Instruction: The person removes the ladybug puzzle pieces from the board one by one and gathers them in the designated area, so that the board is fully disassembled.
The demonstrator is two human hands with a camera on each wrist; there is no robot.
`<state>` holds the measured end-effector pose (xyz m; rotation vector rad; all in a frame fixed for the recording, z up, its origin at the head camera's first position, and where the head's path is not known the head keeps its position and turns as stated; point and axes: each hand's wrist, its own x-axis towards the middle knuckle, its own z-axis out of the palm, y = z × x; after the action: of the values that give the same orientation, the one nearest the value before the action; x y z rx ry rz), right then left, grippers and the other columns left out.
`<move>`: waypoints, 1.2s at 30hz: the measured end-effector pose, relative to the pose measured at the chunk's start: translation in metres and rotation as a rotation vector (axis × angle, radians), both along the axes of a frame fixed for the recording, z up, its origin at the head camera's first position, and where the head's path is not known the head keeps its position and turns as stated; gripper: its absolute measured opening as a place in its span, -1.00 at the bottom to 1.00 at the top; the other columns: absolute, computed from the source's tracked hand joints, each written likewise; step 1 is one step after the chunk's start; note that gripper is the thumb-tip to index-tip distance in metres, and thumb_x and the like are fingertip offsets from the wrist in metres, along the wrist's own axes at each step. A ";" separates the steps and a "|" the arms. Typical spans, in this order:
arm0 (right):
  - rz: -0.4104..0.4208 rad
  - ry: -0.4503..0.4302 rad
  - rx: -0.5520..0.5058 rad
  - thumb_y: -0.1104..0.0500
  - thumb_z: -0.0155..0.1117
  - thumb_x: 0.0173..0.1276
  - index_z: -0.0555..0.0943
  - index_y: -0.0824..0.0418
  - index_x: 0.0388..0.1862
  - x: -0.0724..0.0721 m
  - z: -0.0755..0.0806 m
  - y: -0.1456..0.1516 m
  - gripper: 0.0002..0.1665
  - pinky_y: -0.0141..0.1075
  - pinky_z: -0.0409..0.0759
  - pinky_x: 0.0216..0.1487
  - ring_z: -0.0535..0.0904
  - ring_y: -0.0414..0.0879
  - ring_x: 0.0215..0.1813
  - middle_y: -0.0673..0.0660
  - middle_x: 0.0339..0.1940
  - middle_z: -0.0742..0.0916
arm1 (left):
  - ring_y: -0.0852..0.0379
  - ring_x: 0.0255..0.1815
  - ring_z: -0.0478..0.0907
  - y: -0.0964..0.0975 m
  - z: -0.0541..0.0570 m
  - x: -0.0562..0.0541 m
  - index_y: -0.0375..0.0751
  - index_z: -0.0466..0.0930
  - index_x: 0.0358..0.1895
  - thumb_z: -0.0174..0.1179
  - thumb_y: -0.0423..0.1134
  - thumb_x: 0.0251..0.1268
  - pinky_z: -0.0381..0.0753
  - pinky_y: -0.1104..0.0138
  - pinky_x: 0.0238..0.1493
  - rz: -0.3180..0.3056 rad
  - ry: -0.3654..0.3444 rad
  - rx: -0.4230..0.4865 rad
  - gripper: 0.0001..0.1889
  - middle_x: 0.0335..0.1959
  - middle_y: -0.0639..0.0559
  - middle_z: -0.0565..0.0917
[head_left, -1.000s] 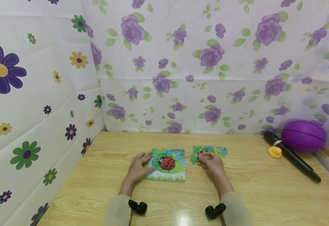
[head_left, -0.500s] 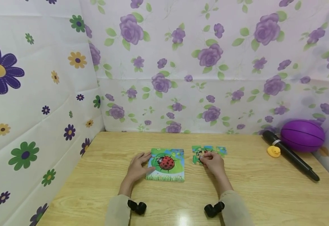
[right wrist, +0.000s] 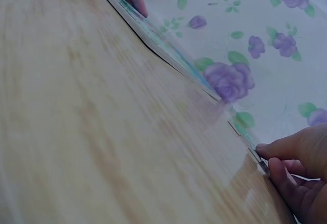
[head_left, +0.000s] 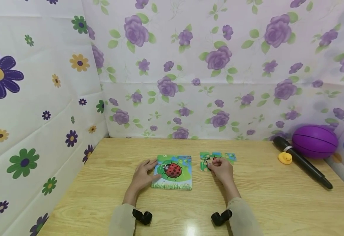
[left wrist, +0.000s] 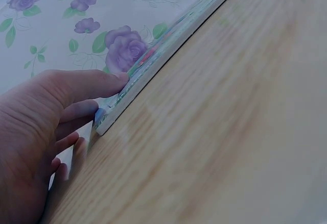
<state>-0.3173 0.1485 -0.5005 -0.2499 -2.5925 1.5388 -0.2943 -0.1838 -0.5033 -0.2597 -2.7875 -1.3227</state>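
A square ladybug puzzle board [head_left: 174,183] lies flat on the table in the head view. My left hand [head_left: 143,176] rests at its left edge, thumb on the top and fingers along the side; the left wrist view shows the thumb [left wrist: 115,82] touching the board's corner. To the right lie several ladybug puzzle pieces [head_left: 205,155], partly joined. My right hand [head_left: 223,169] pinches a puzzle piece [right wrist: 263,166] at the group's lower side between thumb and fingers. The fingers hide much of that piece and of its neighbours.
Toward the back right stand a purple ball [head_left: 314,141], a black pen-shaped object [head_left: 304,165] and a yellow rubber duck [head_left: 285,158]. A flowered cloth [head_left: 160,65] hangs along the table's back edge, another [head_left: 42,98] along the left.
The lower-left pieces under my right hand have shifted slightly right, closer against the others. My left hand and the board stay put; the head view has drifted a little.
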 end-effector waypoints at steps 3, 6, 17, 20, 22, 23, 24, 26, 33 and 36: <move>0.001 -0.003 -0.004 0.19 0.39 0.25 0.59 0.34 -0.18 0.000 0.000 0.000 -0.73 -0.35 0.62 -0.36 0.61 -0.19 -0.51 0.20 -0.31 0.68 | -0.17 0.58 0.06 0.000 -0.001 -0.001 -0.19 0.44 0.36 0.42 -0.11 0.10 -0.15 -0.23 0.56 -0.002 -0.001 0.001 -0.29 0.45 0.03 0.40; -0.001 0.000 -0.007 0.19 0.39 0.24 0.59 0.34 -0.19 0.000 0.000 0.000 -0.73 -0.35 0.63 -0.37 0.61 -0.19 -0.51 0.20 -0.33 0.69 | -0.19 0.58 0.07 0.000 -0.001 -0.001 -0.19 0.44 0.35 0.42 -0.10 0.10 -0.14 -0.24 0.55 -0.003 0.006 -0.002 -0.30 0.45 0.02 0.40; -0.026 0.061 -0.028 0.05 0.35 0.30 0.62 0.31 -0.05 0.003 0.002 -0.022 -0.61 -0.41 0.57 -0.27 0.61 -0.04 -0.19 0.19 -0.21 0.70 | -0.16 0.59 0.05 -0.003 -0.003 -0.001 -0.17 0.43 0.36 0.41 -0.12 0.10 -0.15 -0.22 0.56 -0.007 -0.007 -0.001 -0.30 0.46 0.05 0.39; 0.062 0.117 -0.043 0.09 0.35 0.30 0.65 0.31 -0.03 0.008 0.006 -0.046 -0.63 -0.34 0.62 -0.24 0.62 -0.03 -0.18 0.21 -0.19 0.71 | -0.14 0.59 0.04 -0.004 -0.004 -0.001 -0.17 0.43 0.36 0.41 -0.13 0.11 -0.17 -0.20 0.57 -0.002 -0.014 0.007 -0.30 0.46 0.07 0.38; 0.137 0.142 -0.044 0.13 0.36 0.29 0.66 0.30 -0.02 0.011 0.008 -0.062 -0.65 -0.31 0.63 -0.21 0.61 -0.04 -0.19 0.21 -0.17 0.71 | -0.14 0.59 0.04 -0.004 -0.004 -0.001 -0.17 0.43 0.37 0.41 -0.13 0.11 -0.18 -0.20 0.57 -0.004 -0.013 0.007 -0.30 0.46 0.07 0.38; 0.177 0.157 -0.042 0.15 0.37 0.28 0.66 0.30 0.00 0.012 0.007 -0.069 -0.65 -0.31 0.63 -0.21 0.60 -0.05 -0.19 0.22 -0.16 0.71 | -0.15 0.59 0.04 -0.004 -0.004 -0.002 -0.17 0.43 0.37 0.41 -0.12 0.11 -0.18 -0.21 0.57 -0.006 -0.012 0.008 -0.30 0.46 0.07 0.38; 0.213 0.163 -0.037 0.16 0.37 0.28 0.66 0.30 0.00 0.013 0.006 -0.077 -0.65 -0.31 0.62 -0.19 0.59 -0.06 -0.18 0.23 -0.15 0.70 | -0.15 0.59 0.04 -0.004 -0.005 -0.002 -0.17 0.43 0.36 0.41 -0.12 0.11 -0.17 -0.21 0.56 -0.007 -0.011 0.007 -0.30 0.46 0.06 0.39; 0.274 0.171 -0.025 0.18 0.38 0.27 0.65 0.29 0.04 0.015 0.004 -0.089 -0.63 -0.32 0.61 -0.17 0.56 -0.08 -0.16 0.23 -0.11 0.68 | -0.15 0.59 0.04 -0.004 -0.004 -0.002 -0.16 0.43 0.37 0.41 -0.11 0.11 -0.17 -0.21 0.57 -0.008 -0.013 0.008 -0.30 0.46 0.07 0.38; 0.400 0.169 0.020 0.25 0.39 0.25 0.51 0.39 0.24 0.013 0.001 -0.110 -0.42 -0.39 0.60 -0.32 0.57 -0.11 -0.25 0.41 0.24 0.51 | -0.16 0.59 0.04 -0.002 -0.001 -0.003 -0.16 0.42 0.37 0.40 -0.10 0.12 -0.17 -0.22 0.56 -0.010 -0.010 -0.003 -0.30 0.47 0.05 0.38; 0.417 0.129 0.020 0.26 0.40 0.23 0.47 0.40 0.29 0.013 0.000 -0.111 -0.35 -0.41 0.60 -0.37 0.58 -0.13 -0.29 0.50 0.38 0.36 | -0.17 0.59 0.04 -0.001 -0.001 -0.002 -0.18 0.42 0.37 0.40 -0.11 0.12 -0.17 -0.23 0.56 -0.014 -0.004 0.002 -0.30 0.46 0.03 0.38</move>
<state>-0.3042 0.0377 -0.5008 0.4047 -2.6684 1.5782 -0.2962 -0.1850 -0.5046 -0.2774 -2.7923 -1.3300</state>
